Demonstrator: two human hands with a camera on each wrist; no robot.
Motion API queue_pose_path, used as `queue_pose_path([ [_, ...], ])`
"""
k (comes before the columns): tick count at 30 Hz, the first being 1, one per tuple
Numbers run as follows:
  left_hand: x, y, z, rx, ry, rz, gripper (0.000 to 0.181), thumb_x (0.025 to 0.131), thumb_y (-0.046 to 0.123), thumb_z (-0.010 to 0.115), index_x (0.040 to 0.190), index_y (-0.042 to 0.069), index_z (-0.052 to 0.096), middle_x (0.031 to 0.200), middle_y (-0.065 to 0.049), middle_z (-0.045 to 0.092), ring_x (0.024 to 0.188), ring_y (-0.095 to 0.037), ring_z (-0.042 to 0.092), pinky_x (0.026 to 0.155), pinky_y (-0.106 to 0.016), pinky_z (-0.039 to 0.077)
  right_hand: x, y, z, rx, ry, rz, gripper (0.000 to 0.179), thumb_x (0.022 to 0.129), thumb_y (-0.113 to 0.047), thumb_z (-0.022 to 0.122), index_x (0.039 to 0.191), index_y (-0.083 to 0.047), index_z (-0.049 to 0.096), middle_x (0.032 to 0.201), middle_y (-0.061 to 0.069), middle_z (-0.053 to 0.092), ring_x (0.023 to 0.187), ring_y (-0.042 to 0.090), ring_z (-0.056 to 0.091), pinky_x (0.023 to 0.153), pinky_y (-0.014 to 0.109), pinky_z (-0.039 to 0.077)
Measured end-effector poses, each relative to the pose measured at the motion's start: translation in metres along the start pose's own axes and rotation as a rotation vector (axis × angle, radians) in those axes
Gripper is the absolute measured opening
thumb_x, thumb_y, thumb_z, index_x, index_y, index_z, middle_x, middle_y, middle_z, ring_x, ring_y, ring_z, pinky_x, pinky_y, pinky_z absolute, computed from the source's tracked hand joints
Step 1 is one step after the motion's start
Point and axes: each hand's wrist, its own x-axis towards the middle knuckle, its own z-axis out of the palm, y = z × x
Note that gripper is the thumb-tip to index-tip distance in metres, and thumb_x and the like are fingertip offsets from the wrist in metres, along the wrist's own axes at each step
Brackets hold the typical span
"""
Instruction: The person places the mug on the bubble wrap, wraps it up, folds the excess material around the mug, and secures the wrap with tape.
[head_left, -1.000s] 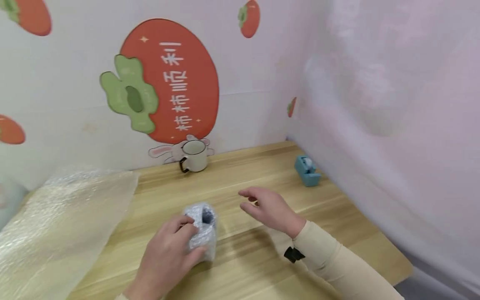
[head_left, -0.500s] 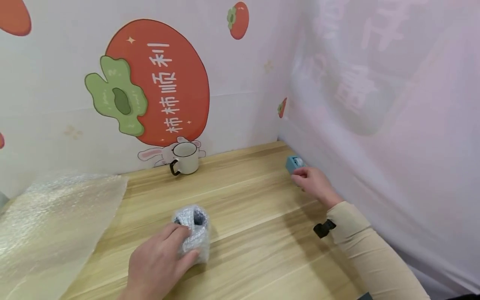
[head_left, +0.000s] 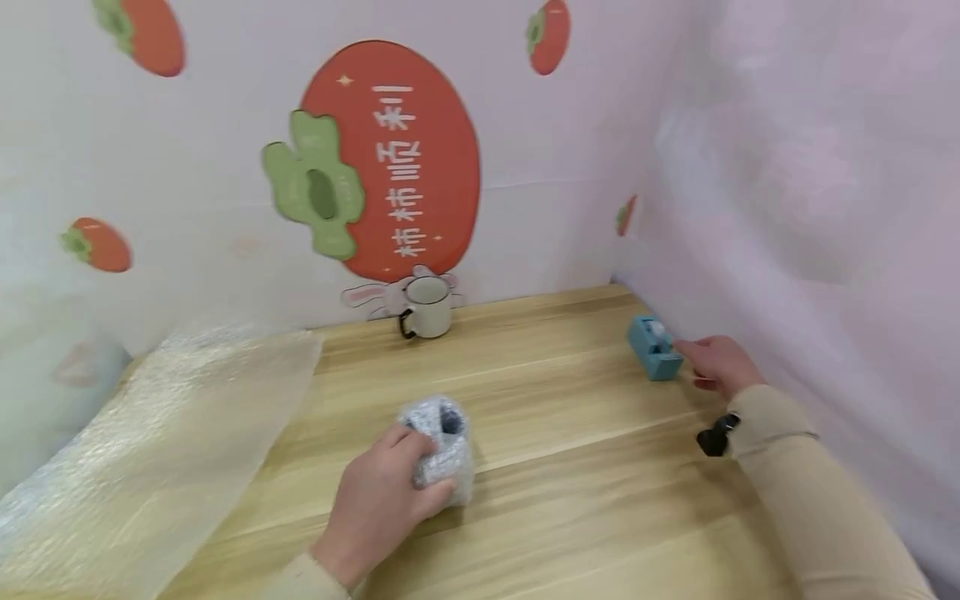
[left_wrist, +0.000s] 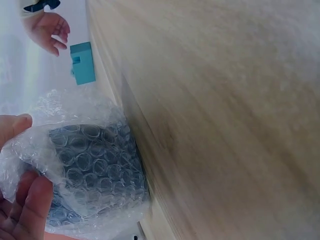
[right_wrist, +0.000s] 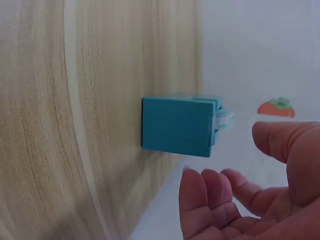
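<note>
A small bundle (head_left: 453,471) in clear bubble wrap stands on the wooden table, a dark opening showing in its top. My left hand (head_left: 381,504) grips it from the left, fingers over the top and thumb on the near side. In the left wrist view something dark shows through the bubble layer (left_wrist: 97,165); what is wrapped inside I cannot tell. Toward the far right sits a blue tape dispenser (head_left: 663,368) with a roll of clear tape. My right hand (head_left: 722,365) is at its right side. In the right wrist view, thumb and fingers are apart beside the dispenser (right_wrist: 177,126), nothing between them.
A white mug (head_left: 432,320) with a dark rim and handle stands at the back, against the wall. A large sheet of bubble wrap (head_left: 202,425) covers the left of the table (head_left: 555,508). A pale curtain-like wall (head_left: 795,250) runs along the right edge.
My right hand has gone from above the middle of the table over to the dispenser, ending at its right side. The left hand keeps its grip on the bundle. The head view has shifted.
</note>
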Motion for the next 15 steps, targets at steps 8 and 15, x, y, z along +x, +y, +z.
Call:
queue_pose_path([
  [8,-0.005,-0.003,-0.004,-0.041,-0.178,-0.155,0.048,0.068,0.047,0.094,0.100,0.018,0.074,0.099,0.002,0.067,0.084,-0.012,0.066,0.068,-0.040,0.057,0.009,0.012,0.014,0.151,0.032,0.171,0.063,0.105,-0.045,0.053,0.146,0.002,0.042,0.082,-0.001,0.039,0.065,0.011,0.043,0.079,0.032,0.058],
  [15,-0.003,-0.003,-0.003,-0.057,-0.256,-0.184,0.048,0.072,0.050,0.091,0.104,0.018,0.074,0.102,0.001,0.067,0.086,-0.012,0.066,0.071,-0.041,0.058,0.016,0.017,0.016,0.066,0.037,0.222,0.063,0.105,-0.045,0.053,0.146,0.002,0.041,0.062,-0.004,0.029,0.051,0.008,0.032,0.072,0.030,0.058],
])
